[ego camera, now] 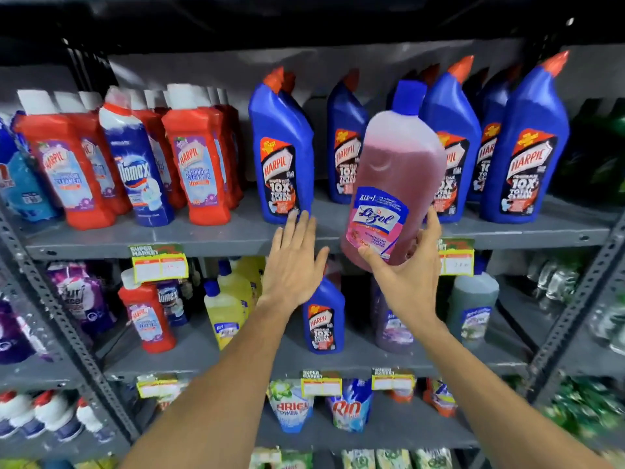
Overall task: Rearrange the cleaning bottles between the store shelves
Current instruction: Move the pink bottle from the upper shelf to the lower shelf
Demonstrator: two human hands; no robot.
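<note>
My right hand grips the base of a pink Lizol bottle with a blue cap, holding it tilted in front of the upper shelf. It hangs before a gap between blue Harpic bottles, with more blue Harpic bottles to its right. My left hand is flat with fingers spread, its fingertips at the shelf edge just below the leftmost blue Harpic. On the shelf below stand a small blue Harpic, yellow bottles, a purple bottle and a grey-green bottle.
Red Harpic bathroom cleaners and a Domex bottle fill the upper shelf's left side. Dark green bottles stand at far right. Yellow price tags hang on the shelf edges. Detergent pouches sit on the lowest shelves. Perforated grey uprights frame the bays.
</note>
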